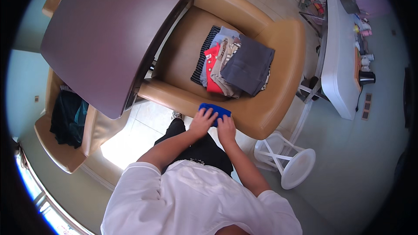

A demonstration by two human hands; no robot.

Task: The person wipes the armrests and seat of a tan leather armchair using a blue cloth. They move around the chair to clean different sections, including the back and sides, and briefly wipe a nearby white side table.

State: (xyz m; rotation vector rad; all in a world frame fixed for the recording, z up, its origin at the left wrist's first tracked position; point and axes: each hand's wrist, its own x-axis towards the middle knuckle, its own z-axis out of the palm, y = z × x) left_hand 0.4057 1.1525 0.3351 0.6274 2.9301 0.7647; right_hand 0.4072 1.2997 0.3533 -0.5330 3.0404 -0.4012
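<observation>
A blue folded cloth (pixel 216 110) rests across the near arm of the tan leather armchair (pixel 183 36). My left hand (pixel 201 122) grips its left part, fingers on top of the fabric. At its right end, my right hand (pixel 226 129) holds the near edge; the thumbs are partly hidden. Beyond both hands, on the seat, lies a pile of folded clothes. A dark grey folded garment (pixel 249 63) tops the pile on the right. Red fabric with metal eyelets (pixel 212 68), beige fabric (pixel 218 76) and a black striped garment (pixel 205 55) show beneath or beside it.
A dark brown table (pixel 114 29) stands left of the armchair. Another tan chair (pixel 70 137) at the left bears dark green cloth (pixel 68 117). A white plastic stool (pixel 297 168) lies tipped at the right. A white table (pixel 339 52) with a kettle (pixel 367 78) stands by the wall.
</observation>
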